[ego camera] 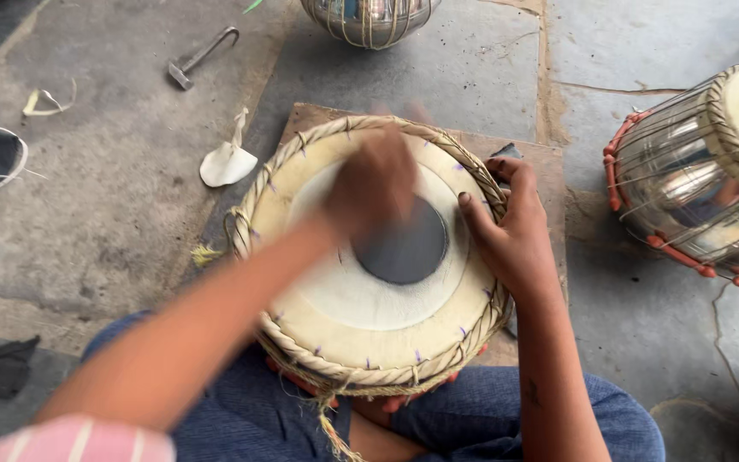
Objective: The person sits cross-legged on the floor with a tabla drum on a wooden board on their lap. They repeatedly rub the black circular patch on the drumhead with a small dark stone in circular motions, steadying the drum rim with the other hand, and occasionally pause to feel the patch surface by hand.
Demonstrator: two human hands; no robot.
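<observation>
Around the drum (pixel 369 316) under the hands: two more metal drums, one above (pixel 369 17), one to its right (pixel 703 171); one hammer (pixel 201 56) upper left; two hide scraps (pixel 228 158) (pixel 44 101) left.

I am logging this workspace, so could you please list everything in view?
drum: one, cream skin, dark centre patch, braided rim, on the lap.
wooden board: one, brown, under the drum.
metal drums: two, shiny; right edge and top centre.
hammer: one, grey, floor upper left.
hide scrap: one, whitish, left of the drum.
left hand: blurred, over the drum skin.
right hand: gripping the drum's right rim.
</observation>
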